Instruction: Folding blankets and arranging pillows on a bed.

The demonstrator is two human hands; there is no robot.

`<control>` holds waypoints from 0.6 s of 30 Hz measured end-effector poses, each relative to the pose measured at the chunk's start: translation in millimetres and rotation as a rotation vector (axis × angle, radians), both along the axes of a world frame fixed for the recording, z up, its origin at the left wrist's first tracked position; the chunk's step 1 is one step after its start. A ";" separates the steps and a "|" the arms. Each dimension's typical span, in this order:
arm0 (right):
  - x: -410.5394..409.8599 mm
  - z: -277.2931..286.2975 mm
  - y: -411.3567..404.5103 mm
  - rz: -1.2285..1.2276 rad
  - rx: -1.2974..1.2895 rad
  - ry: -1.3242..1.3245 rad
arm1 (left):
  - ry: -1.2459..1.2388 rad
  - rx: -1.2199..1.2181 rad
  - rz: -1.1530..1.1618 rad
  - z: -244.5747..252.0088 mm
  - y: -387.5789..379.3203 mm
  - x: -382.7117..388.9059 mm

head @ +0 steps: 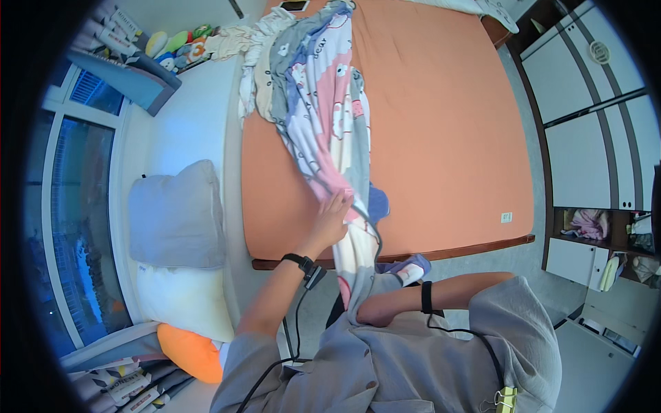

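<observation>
A long patterned blanket (335, 118) in pink, white, grey and blue lies bunched lengthwise along the bed. Its near end hangs over the bed's front edge and reaches up to my waist. My left hand (333, 219) rests on a pink part of it, fingers extended and pointing away from me. Close to my waist, my right hand (374, 311) is closed at the blanket's near end, its fingers mostly hidden. Beside that hand a blue and white fold of cloth (413, 268) hangs past the bed edge.
An orange fitted sheet (439, 134) covers the bed, which has a wooden edge (465, 249). Left are a grey cushion (175, 217), white pillow (183, 299), orange cushion (188, 351) and soft toys (178, 51) by the window (82, 196). A wardrobe (583, 160) stands right. Cables run from both wrists.
</observation>
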State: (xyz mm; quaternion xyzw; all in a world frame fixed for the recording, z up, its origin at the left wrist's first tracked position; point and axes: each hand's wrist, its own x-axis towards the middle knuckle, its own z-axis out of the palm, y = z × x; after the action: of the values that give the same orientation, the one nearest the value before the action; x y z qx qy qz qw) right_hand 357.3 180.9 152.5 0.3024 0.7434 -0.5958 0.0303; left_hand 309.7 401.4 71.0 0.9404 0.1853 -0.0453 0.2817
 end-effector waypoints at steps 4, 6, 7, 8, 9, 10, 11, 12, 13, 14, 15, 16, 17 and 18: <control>43.8 0.6 -24.5 0.019 0.035 0.064 | 0.130 0.187 -0.075 -40.9 -10.2 39.0; 75.6 11.5 -43.1 -0.101 0.002 0.075 | 0.251 0.128 -0.122 -51.7 -12.6 66.8; 87.7 10.3 -55.2 -0.108 0.008 0.088 | 0.359 0.073 -0.167 -56.3 -13.6 79.9; 100.9 8.4 -69.3 -0.184 0.002 0.069 | 0.293 0.199 -0.191 -62.3 -20.7 93.4; 113.6 5.7 -81.5 -0.265 -0.003 0.049 | 0.302 0.209 -0.202 -66.8 -25.2 111.7; 126.6 5.6 -97.0 -0.271 0.006 0.060 | 0.472 0.171 -0.270 -67.7 -32.1 130.4; 140.6 5.3 -115.0 -0.347 0.018 0.029 | 0.641 0.135 -0.333 -67.3 -39.6 145.8; 155.3 3.5 -126.9 -0.429 0.035 -0.009 | 0.496 0.204 -0.296 -70.0 -50.1 152.4; 170.0 2.8 -141.1 -0.433 0.050 -0.007 | 0.572 0.171 -0.349 -61.9 -61.1 170.4; 182.3 2.3 -153.2 -0.550 0.026 0.000 | 0.623 0.131 -0.375 -52.0 -69.7 182.8; 190.9 2.6 -162.8 -0.666 0.004 0.011 | 0.675 0.092 -0.400 -38.0 -75.8 191.6; 195.7 -3.1 -169.7 -0.669 0.021 0.013 | 0.676 0.109 -0.397 -24.4 -79.2 200.1; 196.9 -16.1 -172.7 -0.751 0.046 -0.031 | 0.658 0.011 -0.397 -10.2 -80.1 204.8; 198.5 -27.3 -173.2 -0.836 0.071 -0.074 | 0.638 -0.086 -0.398 5.8 -79.8 206.9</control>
State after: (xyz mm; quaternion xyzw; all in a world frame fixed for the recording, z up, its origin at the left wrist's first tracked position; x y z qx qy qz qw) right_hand 555.7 7.7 125.2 0.6001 0.5751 -0.5196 -0.1979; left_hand 516.6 321.6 76.8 0.8838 0.0751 -0.3977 0.2349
